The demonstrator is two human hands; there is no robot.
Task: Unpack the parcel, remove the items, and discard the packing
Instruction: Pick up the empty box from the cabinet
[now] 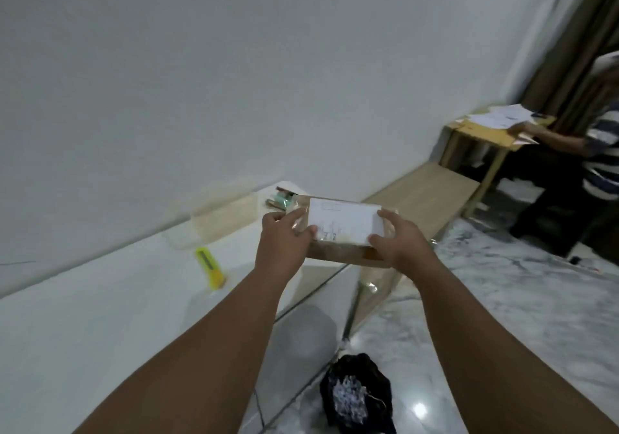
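Note:
A brown cardboard parcel (341,253) with a white shipping label under clear tape is held in the air past the right end of the white table (100,316). My left hand (284,242) grips its left end, thumb on the label. My right hand (398,239) grips its right end. On the table to the left of the parcel lies a yellow utility knife (210,268). A black bag (355,396) with white shredded paper inside sits on the floor below my arms.
A clear plastic box (214,219) stands at the table's far end near the wall, with small packaged items (281,199) behind it. A low wooden bench (418,199) runs along the wall. At the right a seated person (599,152) handles papers at a small wooden table (485,132).

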